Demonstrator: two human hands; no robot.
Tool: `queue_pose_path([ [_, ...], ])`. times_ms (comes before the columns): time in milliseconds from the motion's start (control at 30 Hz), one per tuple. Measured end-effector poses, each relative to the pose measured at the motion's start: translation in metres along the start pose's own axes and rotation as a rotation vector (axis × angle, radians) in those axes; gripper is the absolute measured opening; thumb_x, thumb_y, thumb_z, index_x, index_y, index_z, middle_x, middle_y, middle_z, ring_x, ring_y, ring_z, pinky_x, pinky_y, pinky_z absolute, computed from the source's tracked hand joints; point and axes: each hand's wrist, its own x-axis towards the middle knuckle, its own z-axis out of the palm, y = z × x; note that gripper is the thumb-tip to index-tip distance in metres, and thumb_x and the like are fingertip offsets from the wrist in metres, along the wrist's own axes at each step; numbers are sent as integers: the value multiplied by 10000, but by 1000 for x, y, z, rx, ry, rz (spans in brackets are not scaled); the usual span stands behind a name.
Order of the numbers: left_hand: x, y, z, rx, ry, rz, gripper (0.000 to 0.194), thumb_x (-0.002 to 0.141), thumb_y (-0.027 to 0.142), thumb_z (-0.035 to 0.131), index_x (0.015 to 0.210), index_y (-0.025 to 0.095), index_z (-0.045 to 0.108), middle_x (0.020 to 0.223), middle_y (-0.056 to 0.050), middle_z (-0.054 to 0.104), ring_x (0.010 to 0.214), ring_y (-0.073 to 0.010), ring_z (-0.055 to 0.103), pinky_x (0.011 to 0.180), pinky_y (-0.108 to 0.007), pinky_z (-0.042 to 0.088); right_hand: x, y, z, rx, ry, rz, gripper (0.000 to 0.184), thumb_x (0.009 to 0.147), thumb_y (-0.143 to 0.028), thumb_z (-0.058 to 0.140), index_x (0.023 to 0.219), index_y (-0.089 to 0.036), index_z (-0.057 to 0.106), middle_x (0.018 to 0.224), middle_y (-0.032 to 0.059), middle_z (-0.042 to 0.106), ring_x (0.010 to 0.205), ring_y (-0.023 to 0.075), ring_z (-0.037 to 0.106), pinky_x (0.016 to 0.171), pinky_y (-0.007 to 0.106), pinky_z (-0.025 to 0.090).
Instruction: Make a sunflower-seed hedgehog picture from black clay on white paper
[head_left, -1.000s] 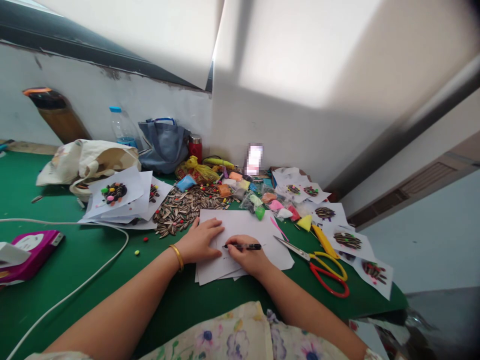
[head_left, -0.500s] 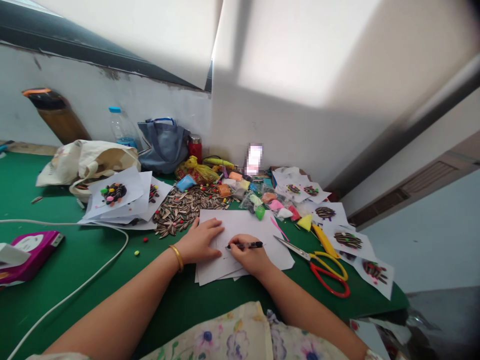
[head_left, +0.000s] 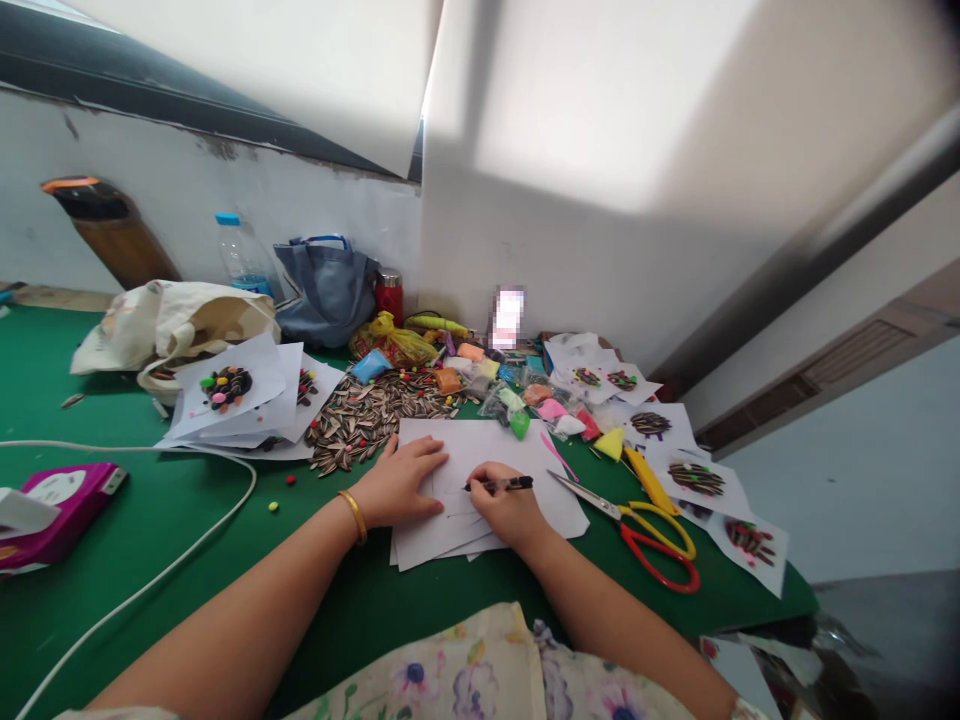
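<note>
White paper sheets (head_left: 431, 545) lie stacked in front of me on a green table. My left hand (head_left: 400, 482) rests flat on the top sheet with fingers spread, and a gold bangle (head_left: 352, 517) circles that wrist. In my right hand (head_left: 504, 505) is a black pen (head_left: 514, 484), its tip down at the paper. Faint short lines show on the sheet between my hands. A heap of striped sunflower seeds (head_left: 375, 408) lies just beyond my left hand. Scissors (head_left: 630, 520) with yellow and red handles are right of the paper.
Small packets of coloured clay (head_left: 536, 395) lie behind the paper. Finished seed pictures sit on paper at left (head_left: 240, 390) and right (head_left: 697, 480). A yellow utility knife (head_left: 651, 482), white cable (head_left: 187, 550), purple pack (head_left: 64, 510), blue bag (head_left: 326, 290) and bottle (head_left: 241, 260) are around.
My right hand and the pen have shifted slightly to the right, showing more of a thin line on the sheet. My left hand has stayed in place.
</note>
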Motion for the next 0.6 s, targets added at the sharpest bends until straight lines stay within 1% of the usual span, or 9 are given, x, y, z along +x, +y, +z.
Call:
queue_pose_path([
  [100, 0, 0, 0, 1, -3, -3, 752, 689, 490, 691, 1378, 298, 458, 1514, -84, 360, 1412, -338, 256, 1127, -626, 26, 1, 1, -1, 31, 15, -24, 166, 828, -198, 525, 834, -210, 690, 825, 21, 701, 805, 171, 627, 764, 274, 469],
  [267, 0, 1, -1, -6, 1, -5, 742, 689, 477, 692, 1373, 298, 469, 1511, -82, 366, 1410, -340, 262, 1132, -619, 29, 2, 1, -2, 82, -60, -25, 173, 863, -255, 535, 911, -236, 700, 884, 8, 712, 859, 173, 636, 798, 279, 470],
  [333, 0, 1, 0, -7, 3, -3, 744, 688, 478, 693, 1373, 296, 469, 1509, -79, 370, 1408, -340, 266, 1131, -622, 27, 2, 1, -2, 93, -71, -34, 172, 867, -256, 539, 923, -246, 701, 905, 3, 715, 880, 172, 636, 819, 279, 468],
  [467, 0, 1, 0, -4, 0, 0, 744, 690, 480, 689, 1374, 291, 468, 1508, -79, 371, 1408, -340, 266, 1131, -623, 29, 2, 2, -2, 79, -89, -45, 169, 871, -251, 546, 934, -254, 703, 927, -7, 716, 892, 164, 635, 826, 269, 464],
  [600, 0, 1, 0, 2, 5, 6, 741, 696, 484, 680, 1376, 289, 462, 1507, -82, 372, 1407, -337, 269, 1127, -632, 33, 3, 1, -2, 33, -101, -68, 178, 878, -253, 537, 945, -250, 702, 943, 3, 716, 907, 172, 632, 830, 274, 455],
])
